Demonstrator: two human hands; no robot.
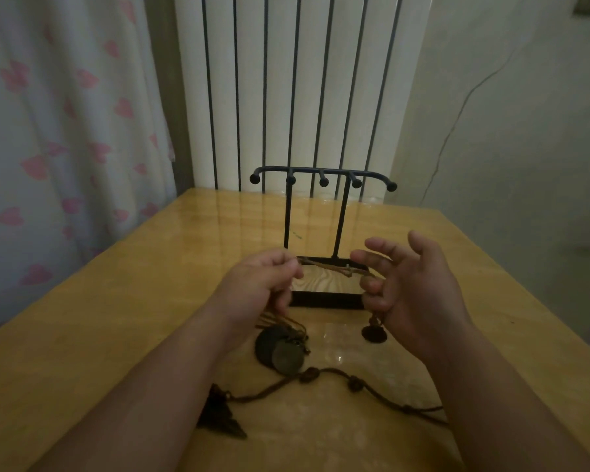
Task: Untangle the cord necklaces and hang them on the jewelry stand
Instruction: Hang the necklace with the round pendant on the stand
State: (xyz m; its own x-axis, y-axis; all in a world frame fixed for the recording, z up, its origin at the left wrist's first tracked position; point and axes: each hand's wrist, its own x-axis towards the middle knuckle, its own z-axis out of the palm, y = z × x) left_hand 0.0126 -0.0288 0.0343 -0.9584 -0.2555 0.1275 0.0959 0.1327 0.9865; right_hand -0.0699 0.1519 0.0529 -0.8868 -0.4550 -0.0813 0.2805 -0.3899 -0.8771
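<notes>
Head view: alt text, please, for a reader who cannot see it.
A left hand and a right hand stretch tangled brown cords between them above a wooden table, before a black jewelry stand whose hooks are bare. Another necklace lies nearer the camera.

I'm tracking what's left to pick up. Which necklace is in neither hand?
The dark knotted necklace with the pointed pendant: it lies on the table, nearest the person, while the tan cords stretch between left hand and right hand.
</notes>
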